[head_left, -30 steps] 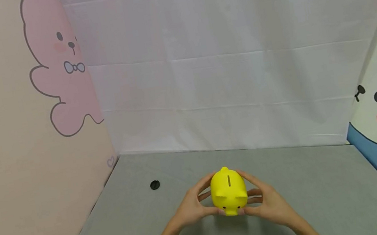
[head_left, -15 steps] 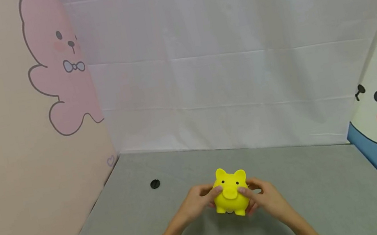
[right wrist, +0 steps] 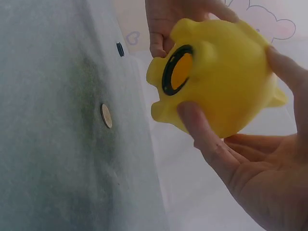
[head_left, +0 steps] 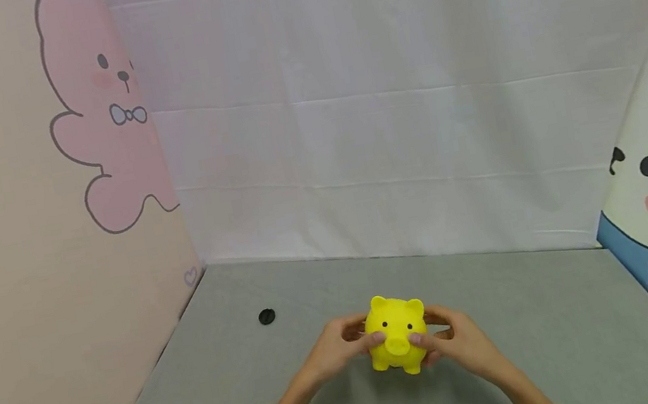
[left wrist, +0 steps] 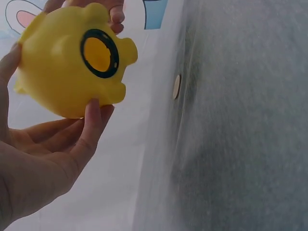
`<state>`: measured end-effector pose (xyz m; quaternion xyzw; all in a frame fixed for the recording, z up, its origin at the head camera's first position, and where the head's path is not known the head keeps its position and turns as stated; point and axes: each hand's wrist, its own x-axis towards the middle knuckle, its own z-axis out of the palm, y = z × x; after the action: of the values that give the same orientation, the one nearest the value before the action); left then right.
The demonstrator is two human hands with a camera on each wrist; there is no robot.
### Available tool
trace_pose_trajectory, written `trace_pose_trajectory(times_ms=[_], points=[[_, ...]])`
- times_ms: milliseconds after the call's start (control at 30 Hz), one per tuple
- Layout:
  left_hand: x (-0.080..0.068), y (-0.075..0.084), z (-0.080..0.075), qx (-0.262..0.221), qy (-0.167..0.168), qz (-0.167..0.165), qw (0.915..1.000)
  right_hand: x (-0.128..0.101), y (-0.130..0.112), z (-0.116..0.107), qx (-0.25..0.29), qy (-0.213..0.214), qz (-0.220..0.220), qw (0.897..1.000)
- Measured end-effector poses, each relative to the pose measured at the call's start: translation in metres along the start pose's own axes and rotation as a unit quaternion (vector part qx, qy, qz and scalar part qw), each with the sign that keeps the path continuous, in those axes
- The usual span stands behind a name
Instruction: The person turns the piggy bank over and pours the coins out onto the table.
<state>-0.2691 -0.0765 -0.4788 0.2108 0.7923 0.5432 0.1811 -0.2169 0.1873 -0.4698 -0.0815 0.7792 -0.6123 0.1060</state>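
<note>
While the grey table (head_left: 577,331) lies beneath, yellow piggy bank (head_left: 396,333) is held above it, face toward camera, left hand (head_left: 336,351) and right hand (head_left: 460,343) curled round its flanks; open belly hole faces down over a coin (right wrist: 106,115), black plug (head_left: 266,317) lying well apart to the left; emptying step seemingly; next likely calls for checking it's empty, then fetching the plug

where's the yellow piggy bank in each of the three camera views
Head: piggy bank low centre, held above the table between both hands, face toward the camera.
Left wrist: upper left, underside hole showing.
Right wrist: upper right, underside hole showing.
Shared landmark: the coin on the table, in both wrist views; not visible from the head.
</note>
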Motion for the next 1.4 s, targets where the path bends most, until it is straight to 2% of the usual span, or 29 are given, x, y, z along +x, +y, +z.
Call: trace_pose_trajectory(times_ms=[100, 200, 467, 633, 767, 867, 967, 1067, 1400], points=[[-0.002, -0.001, -0.004, 0.013, -0.010, 0.016, 0.9997, -0.003, 0.000, -0.003, -0.005, -0.025, -0.024, 0.999], [-0.004, -0.001, -0.006, 0.003, -0.028, 0.030, 0.9991, -0.004, 0.001, -0.004, -0.012, -0.039, -0.044, 0.998], [-0.006, 0.000, -0.006, -0.002, -0.042, 0.048, 0.9980, -0.004, 0.005, -0.003, -0.048, -0.029, -0.069, 0.996], [-0.007, 0.000, -0.004, -0.017, -0.028, 0.049, 0.9983, -0.003, 0.006, -0.001, -0.068, -0.014, -0.087, 0.994], [-0.008, 0.000, -0.004, -0.008, -0.014, 0.057, 0.9983, -0.003, 0.005, 0.001, -0.084, 0.005, -0.103, 0.991], [-0.009, -0.001, -0.003, 0.000, -0.002, 0.088, 0.9961, -0.004, 0.005, 0.003, -0.093, 0.021, -0.135, 0.986], [-0.011, -0.003, -0.002, 0.005, 0.015, 0.126, 0.9920, -0.005, 0.005, 0.005, -0.105, 0.034, -0.184, 0.977], [-0.013, -0.004, -0.002, 0.011, 0.029, 0.142, 0.9894, -0.004, 0.005, 0.007, -0.117, 0.041, -0.215, 0.969], [-0.015, -0.004, -0.003, 0.029, 0.039, 0.163, 0.9854, -0.005, 0.005, 0.011, -0.119, 0.056, -0.235, 0.963]])
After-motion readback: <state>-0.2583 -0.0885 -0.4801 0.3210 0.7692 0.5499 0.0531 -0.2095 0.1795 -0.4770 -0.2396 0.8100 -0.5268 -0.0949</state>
